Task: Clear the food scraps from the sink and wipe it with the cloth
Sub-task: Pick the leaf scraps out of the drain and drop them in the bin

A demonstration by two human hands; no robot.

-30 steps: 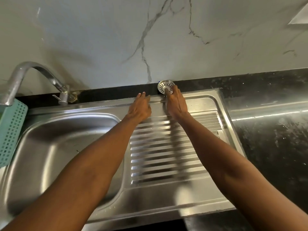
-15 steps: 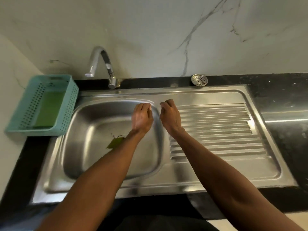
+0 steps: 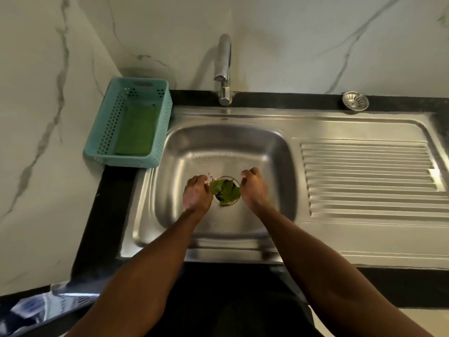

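Observation:
Green leaf scraps (image 3: 224, 192) lie piled in the drain hole at the bottom of the steel sink (image 3: 228, 147). My left hand (image 3: 196, 193) is down in the basin just left of the drain, fingers curled, fingertips at the leaves' left edge; a grip is not visible. My right hand (image 3: 255, 188) is just right of the drain, fingers curled under, with nothing seen in it. A folded green cloth (image 3: 136, 132) lies inside the teal basket (image 3: 114, 122) on the counter left of the sink.
The faucet (image 3: 224, 69) stands behind the basin, spout over its back edge. A round metal strainer (image 3: 355, 100) rests on the black counter at the back right. The ribbed drainboard (image 3: 364, 176) extends right of the basin. Marble walls close the back and left.
Both hands moved from the drainboard's back edge by the strainer, leftward and down into the basin, ending on either side of the drain. The view swung left and down.

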